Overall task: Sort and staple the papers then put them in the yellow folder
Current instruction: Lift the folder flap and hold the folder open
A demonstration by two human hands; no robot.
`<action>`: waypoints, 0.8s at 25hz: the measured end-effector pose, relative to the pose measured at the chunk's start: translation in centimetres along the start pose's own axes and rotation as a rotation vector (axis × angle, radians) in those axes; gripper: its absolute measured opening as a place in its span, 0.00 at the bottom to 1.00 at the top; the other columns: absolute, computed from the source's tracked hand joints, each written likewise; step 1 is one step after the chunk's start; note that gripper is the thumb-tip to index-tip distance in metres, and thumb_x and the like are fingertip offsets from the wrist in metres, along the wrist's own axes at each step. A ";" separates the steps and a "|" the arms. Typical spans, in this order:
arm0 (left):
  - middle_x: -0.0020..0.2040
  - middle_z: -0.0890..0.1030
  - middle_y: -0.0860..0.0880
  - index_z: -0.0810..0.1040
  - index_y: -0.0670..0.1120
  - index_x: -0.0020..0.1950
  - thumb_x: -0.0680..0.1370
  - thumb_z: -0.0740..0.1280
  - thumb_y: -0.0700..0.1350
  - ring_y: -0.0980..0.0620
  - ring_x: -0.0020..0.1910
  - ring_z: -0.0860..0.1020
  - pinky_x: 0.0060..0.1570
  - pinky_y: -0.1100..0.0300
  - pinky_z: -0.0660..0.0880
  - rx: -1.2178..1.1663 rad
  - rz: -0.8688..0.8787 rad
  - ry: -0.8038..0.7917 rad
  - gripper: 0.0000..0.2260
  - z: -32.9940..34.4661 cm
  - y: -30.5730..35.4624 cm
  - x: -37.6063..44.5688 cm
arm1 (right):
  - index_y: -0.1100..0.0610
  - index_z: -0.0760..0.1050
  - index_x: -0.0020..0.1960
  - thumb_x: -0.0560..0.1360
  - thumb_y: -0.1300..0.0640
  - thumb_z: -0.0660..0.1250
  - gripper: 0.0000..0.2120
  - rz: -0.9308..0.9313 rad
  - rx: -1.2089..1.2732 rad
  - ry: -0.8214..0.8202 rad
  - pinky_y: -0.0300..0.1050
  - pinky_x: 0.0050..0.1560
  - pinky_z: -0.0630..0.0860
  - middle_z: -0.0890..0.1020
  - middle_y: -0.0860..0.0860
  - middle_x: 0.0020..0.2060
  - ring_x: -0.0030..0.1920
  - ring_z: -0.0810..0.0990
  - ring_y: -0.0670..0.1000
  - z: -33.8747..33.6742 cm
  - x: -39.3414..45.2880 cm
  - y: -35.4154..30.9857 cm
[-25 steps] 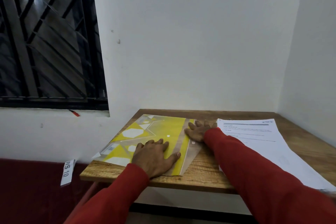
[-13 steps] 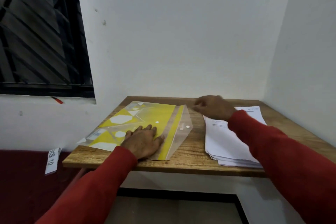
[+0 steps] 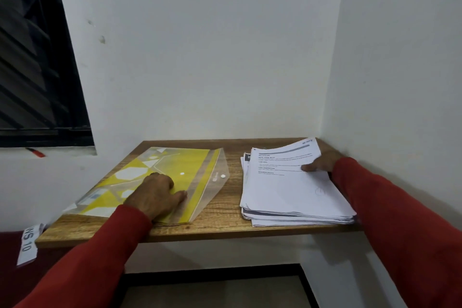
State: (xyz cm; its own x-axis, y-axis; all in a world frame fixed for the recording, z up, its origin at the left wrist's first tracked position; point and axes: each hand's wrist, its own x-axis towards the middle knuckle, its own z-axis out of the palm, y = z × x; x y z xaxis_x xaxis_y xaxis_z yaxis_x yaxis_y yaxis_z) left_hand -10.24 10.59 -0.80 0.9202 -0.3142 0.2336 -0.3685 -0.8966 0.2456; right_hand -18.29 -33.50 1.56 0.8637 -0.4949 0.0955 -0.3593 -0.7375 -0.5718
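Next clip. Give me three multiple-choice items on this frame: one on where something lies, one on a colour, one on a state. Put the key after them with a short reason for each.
1. Where does the paper stack lie on the table?
A. On the folder
B. Right of the folder
C. Left of the folder

2. What colour is the folder mainly?
A. Blue
B. Green
C. Yellow

3. What is the right hand doing?
A. Holding the top sheets at their far right edge
B. Resting flat on the folder
C. Hanging off the table

Key: 1 B, the stack sits apart from the folder, on its right. 2 C, yellow body with a clear flap lying open. 3 A, the thumb lies on top of the lifted sheets; it is the left hand that rests on the folder.
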 end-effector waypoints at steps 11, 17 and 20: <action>0.65 0.76 0.49 0.77 0.55 0.64 0.71 0.58 0.74 0.45 0.65 0.71 0.58 0.49 0.72 0.225 -0.033 -0.051 0.31 -1.0 -0.4 -1.0 | 0.60 0.77 0.61 0.73 0.63 0.73 0.17 0.137 0.393 0.038 0.55 0.57 0.78 0.83 0.60 0.55 0.55 0.82 0.62 -3.6 -2.0 0.4; 0.55 0.81 0.47 0.81 0.52 0.55 0.72 0.63 0.68 0.47 0.54 0.77 0.51 0.53 0.77 0.126 -0.064 -0.024 0.23 -0.8 -0.7 -1.0 | 0.65 0.73 0.63 0.74 0.70 0.69 0.18 0.145 0.619 0.040 0.58 0.51 0.81 0.81 0.63 0.58 0.50 0.82 0.63 -3.6 -2.4 -0.3; 0.54 0.82 0.46 0.83 0.51 0.53 0.73 0.62 0.66 0.47 0.54 0.78 0.52 0.52 0.77 0.098 -0.055 -0.007 0.22 -0.6 -1.1 -1.1 | 0.63 0.72 0.61 0.76 0.71 0.66 0.15 0.088 0.760 0.064 0.47 0.32 0.83 0.79 0.62 0.57 0.41 0.82 0.57 -3.6 -2.9 -2.6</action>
State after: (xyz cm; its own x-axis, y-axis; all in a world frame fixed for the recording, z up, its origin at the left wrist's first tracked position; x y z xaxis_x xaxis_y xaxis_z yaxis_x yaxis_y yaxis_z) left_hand -10.92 12.07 -0.76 0.9397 -0.2651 0.2160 -0.3026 -0.9388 0.1643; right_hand -21.16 -31.79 5.67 0.8125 -0.5801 0.0578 -0.0636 -0.1868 -0.9803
